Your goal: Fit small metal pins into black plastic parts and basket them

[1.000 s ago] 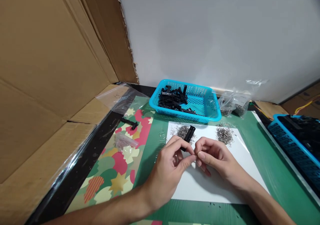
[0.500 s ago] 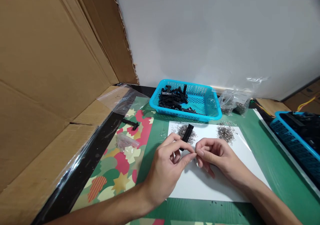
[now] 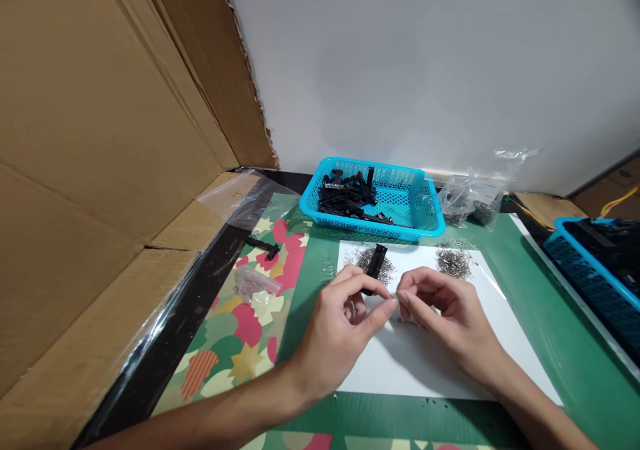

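Note:
My left hand (image 3: 345, 327) is closed, its thumb and forefinger pinched together. A slim black plastic part (image 3: 377, 260) juts up from behind its fingers, apparently held by them; its lower end is hidden. Close to those fingertips, my right hand (image 3: 445, 310) pinches with thumb and forefinger, and whatever is between them is too small to name. Beneath both hands lies a white sheet (image 3: 425, 370). Behind the black part is a heap of tiny metal pieces (image 3: 361, 257), and a second metal heap (image 3: 453, 262) lies beyond my right hand.
A blue basket (image 3: 373, 229) of black parts stands against the wall. Plastic bags (image 3: 483, 211) of small pieces sit beside it. Another blue basket (image 3: 590, 273) is at right. On the left are a loose black part (image 3: 264, 246), a clear bag (image 3: 255, 282) and cardboard (image 3: 100, 317).
The fingertips of my hands have parted slightly, and my right hand has shifted a little up and to the right. The right hand's lower fingers are more curled in.

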`<state>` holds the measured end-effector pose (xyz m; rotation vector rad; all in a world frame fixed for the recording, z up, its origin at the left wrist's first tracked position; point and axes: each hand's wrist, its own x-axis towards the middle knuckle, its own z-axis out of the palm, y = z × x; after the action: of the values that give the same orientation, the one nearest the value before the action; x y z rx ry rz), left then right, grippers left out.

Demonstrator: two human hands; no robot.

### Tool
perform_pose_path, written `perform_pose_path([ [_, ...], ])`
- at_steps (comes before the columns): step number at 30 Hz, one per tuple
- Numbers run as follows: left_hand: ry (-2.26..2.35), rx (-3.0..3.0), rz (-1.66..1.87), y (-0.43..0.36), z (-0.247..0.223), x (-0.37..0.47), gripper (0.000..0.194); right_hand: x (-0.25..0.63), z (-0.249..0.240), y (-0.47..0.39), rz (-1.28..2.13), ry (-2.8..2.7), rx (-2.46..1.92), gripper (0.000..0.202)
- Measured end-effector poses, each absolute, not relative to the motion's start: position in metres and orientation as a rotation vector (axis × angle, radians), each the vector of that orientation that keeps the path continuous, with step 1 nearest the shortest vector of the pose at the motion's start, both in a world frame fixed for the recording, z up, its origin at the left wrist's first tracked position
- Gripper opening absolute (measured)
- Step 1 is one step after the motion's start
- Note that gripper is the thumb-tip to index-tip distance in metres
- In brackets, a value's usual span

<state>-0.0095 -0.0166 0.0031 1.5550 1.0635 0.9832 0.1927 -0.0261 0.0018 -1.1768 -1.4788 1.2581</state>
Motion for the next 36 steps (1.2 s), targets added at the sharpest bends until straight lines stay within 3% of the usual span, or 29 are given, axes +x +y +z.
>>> perform_pose_path([
  [12,1.074,1.58,0.966,-0.016,0.003,-0.009,0.023,0.193,0.005,-0.028,1.255,-1.591,-1.176,0.021],
  [20,1.02,1.542,0.798,-0.021,0.002,-0.012,0.031,0.206,0.007,-0.024,0.935,-1.587,-1.183,0.017],
  [26,1.03,1.721,0.624,-0.021,0.004,-0.011,0.057,0.228,0.015,-0.018,0.851,-1.726,-1.331,0.021],
  [36,1.015,1.884,0.606,-0.019,0.005,-0.01,0.038,0.239,0.018,-0.011,1.16,-1.863,-1.499,0.026],
])
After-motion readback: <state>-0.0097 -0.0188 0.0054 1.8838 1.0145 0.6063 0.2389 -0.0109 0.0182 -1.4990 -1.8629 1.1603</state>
